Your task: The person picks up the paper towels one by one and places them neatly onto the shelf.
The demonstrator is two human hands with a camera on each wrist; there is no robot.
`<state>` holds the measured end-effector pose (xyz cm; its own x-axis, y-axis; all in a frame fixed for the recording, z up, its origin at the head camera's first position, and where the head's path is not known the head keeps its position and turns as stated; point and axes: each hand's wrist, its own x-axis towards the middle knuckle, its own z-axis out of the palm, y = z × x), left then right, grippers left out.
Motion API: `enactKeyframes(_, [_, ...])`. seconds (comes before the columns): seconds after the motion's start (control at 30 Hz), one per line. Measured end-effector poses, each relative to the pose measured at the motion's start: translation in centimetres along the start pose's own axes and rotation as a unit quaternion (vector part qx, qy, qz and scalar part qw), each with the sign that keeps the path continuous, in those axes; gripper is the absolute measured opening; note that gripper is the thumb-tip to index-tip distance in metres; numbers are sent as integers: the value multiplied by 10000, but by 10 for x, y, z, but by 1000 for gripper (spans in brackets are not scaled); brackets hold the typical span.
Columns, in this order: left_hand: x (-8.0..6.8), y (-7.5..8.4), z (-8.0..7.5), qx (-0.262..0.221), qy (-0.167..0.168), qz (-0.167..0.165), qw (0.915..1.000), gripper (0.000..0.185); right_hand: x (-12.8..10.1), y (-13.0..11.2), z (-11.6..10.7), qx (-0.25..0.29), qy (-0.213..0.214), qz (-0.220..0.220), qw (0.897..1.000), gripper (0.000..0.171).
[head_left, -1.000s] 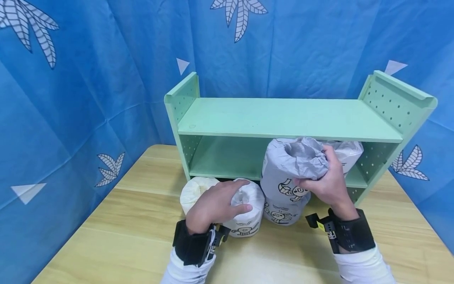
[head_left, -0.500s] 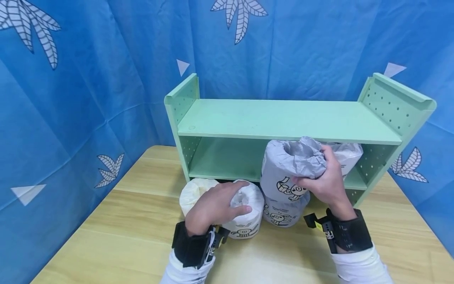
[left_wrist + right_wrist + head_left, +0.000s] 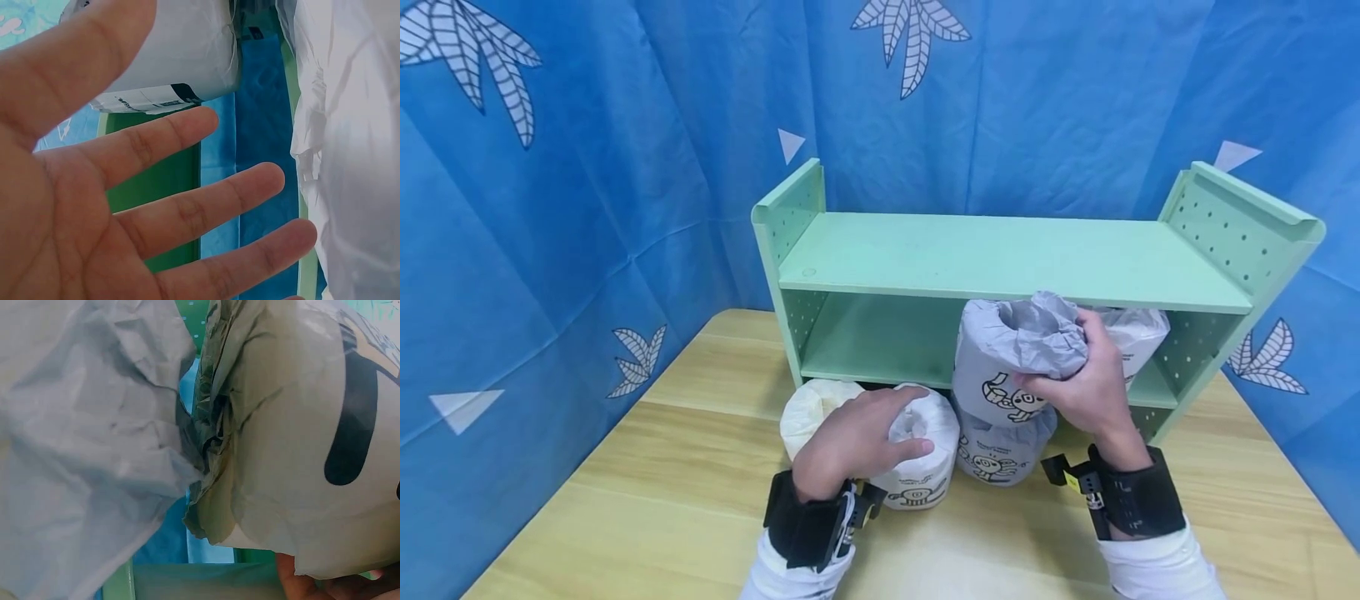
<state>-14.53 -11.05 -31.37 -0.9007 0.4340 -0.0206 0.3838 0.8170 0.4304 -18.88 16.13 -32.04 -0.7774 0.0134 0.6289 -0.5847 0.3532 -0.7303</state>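
My right hand grips a grey paper-wrapped toilet roll by its right side, in front of the shelf's lower opening. Below it, a second grey toilet roll stands on the table; whether the two touch, I cannot tell. In the right wrist view, the held roll fills the right side, with fingertips at its bottom edge. My left hand hovers over or lightly touches a white toilet roll, fingers spread in the left wrist view. A cream toilet roll is partly hidden behind that hand.
A green two-level shelf with perforated sides stands at the back of the wooden table. Another wrapped roll sits on its lower level at the right, partly behind my right hand. A blue curtain surrounds the table.
The head view has tilted slightly, so everything appears a little lower. Both hands and the rolls keep nearly the same places, with the right hand still gripping the grey toilet roll.
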Motion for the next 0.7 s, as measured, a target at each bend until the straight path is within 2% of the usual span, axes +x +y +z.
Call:
enactKeyframes(0.27, [0,0,0,-4,41,55,10000,61,-1,-2,1,-185,0,-37,9998,89])
enactKeyframes(0.47, [-2,1,0,-11,49,48,10000,61,-2,-3,2,-421,-18,117,9990,90])
enactKeyframes(0.7, [-2,1,0,6,72,88,9999,61,-1,-3,5,-565,8,66,9984,85])
